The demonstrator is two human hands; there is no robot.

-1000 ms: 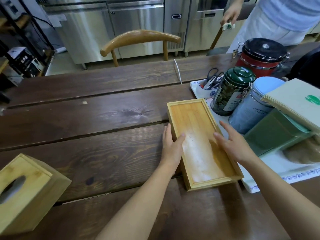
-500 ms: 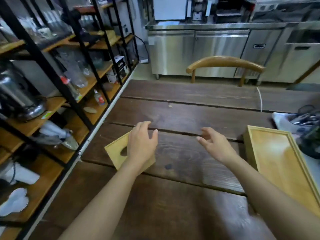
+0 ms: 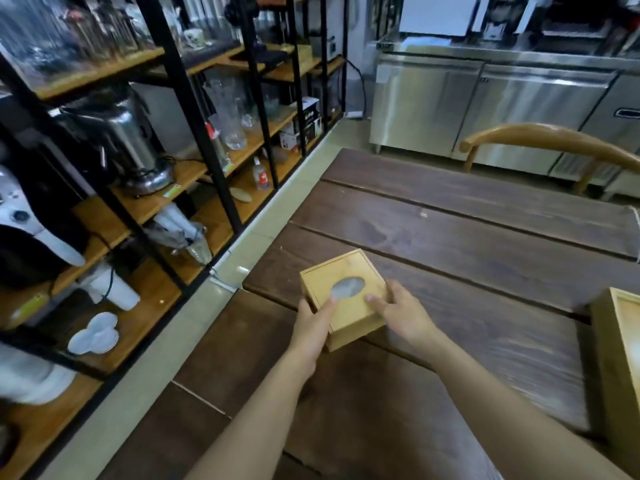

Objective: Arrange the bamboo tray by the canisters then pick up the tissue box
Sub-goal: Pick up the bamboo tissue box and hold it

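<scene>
A square bamboo tissue box (image 3: 349,289) with an oval slot in its top sits near the left edge of the dark wooden table (image 3: 467,258). My left hand (image 3: 313,323) clasps its near left side, thumb on the lid by the slot. My right hand (image 3: 401,315) grips its right side with fingers over the top edge. Whether the box is off the table I cannot tell. The bamboo tray (image 3: 620,362) lies at the far right, cut off by the frame edge. The canisters are out of view.
Black metal shelving (image 3: 214,161) with wooden boards, glassware, a steel urn (image 3: 128,143) and white cups runs along the left, across a narrow strip of floor. A wooden chair back (image 3: 547,140) stands at the table's far side before steel cabinets (image 3: 485,109).
My view swung left from the tray and canisters to the tissue box. Both hands left the tray, reached across the table and closed on the box's sides.
</scene>
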